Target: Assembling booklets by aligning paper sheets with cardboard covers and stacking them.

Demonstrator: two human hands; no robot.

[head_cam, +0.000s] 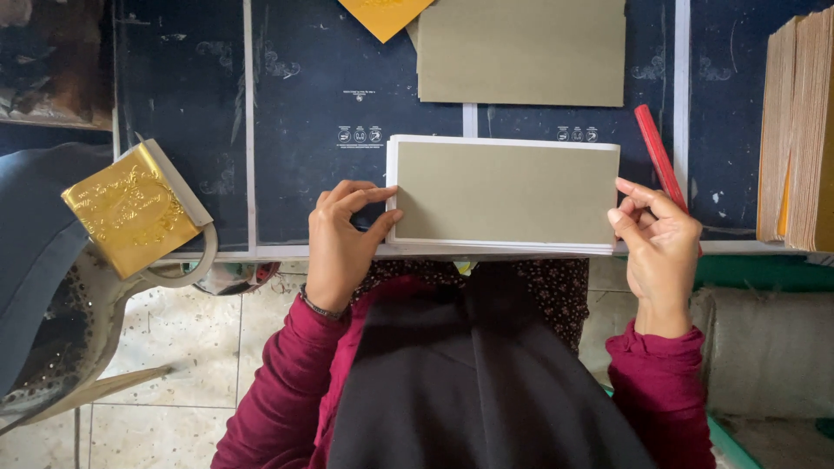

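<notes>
A stack of olive-grey cards with white edges [504,191] lies flat on the dark blue work surface [304,130] near its front edge. My left hand [343,239] pinches the stack's left edge between thumb and fingers. My right hand [656,239] touches the stack's right edge with its fingertips and also holds a thin red stick [658,152] that points up and away from me.
A second olive-grey sheet [521,52] lies farther back, with a yellow card corner [382,16] beside it. A tall pile of tan cards [799,130] stands at the right. A gold embossed card block [130,208] rests at left on a chair.
</notes>
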